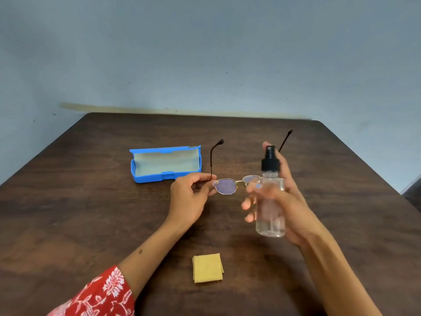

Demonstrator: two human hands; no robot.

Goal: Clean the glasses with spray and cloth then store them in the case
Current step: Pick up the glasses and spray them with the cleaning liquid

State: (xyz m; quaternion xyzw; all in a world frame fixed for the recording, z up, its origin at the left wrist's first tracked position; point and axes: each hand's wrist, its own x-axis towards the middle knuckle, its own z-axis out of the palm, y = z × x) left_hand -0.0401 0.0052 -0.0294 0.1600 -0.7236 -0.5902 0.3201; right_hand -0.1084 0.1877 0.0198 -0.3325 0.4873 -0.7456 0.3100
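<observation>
Above the wooden table (pixel 91 201), gold-rimmed glasses (pixel 227 186) are pinched at the hinge by the left hand (pixel 190 197), lenses presented for wetting. Just beside them, a clear spray bottle (pixel 271 201) is grasped by the right hand (pixel 289 201). Left of the glasses the blue case (pixel 164 164) is kept open; the folded yellow cloth (pixel 207 267) is kept nearer.

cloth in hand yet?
No, the yellow cloth lies folded on the table, while the left hand holds the glasses and the right hand the spray bottle.
</observation>
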